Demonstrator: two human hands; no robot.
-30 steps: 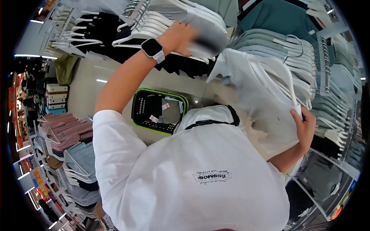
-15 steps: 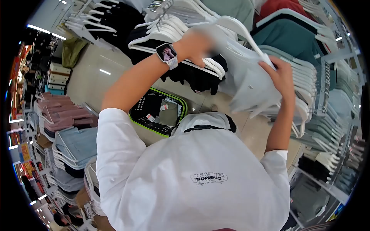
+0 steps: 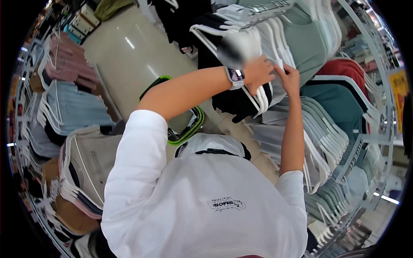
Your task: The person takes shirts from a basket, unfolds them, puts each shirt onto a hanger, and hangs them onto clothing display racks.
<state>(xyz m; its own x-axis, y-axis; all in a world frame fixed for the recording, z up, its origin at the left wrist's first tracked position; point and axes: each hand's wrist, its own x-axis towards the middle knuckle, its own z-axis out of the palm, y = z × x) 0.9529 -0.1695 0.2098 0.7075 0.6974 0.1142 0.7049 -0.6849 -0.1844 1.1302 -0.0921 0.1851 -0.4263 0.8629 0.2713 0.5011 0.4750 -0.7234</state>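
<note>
My left hand (image 3: 259, 74), with a watch (image 3: 235, 77) on its wrist, is curled over white hangers (image 3: 257, 101) on the rack. Its fingers are bent around a hanger's edge. Close beside it, my right hand (image 3: 289, 79) pinches the shoulder of a white hanger (image 3: 278, 64) between thumb and fingers. A light grey garment (image 3: 278, 91) hangs below the two hands. Black garments (image 3: 228, 96) hang on the hangers to the left. A blurred round patch covers part of the rack above my left hand.
A black basket with a green rim (image 3: 200, 120) stands on the floor, partly behind my left arm. Sage green tops (image 3: 307, 43), teal garments (image 3: 331, 96) and a red garment (image 3: 346, 71) hang at right. Racks with pink (image 3: 71, 60) and light blue clothes (image 3: 81, 109) line the left.
My right hand has moved left beside my left hand, and the light grey garment it held out is now back among the hangers. The view has turned, shifting the racks.
</note>
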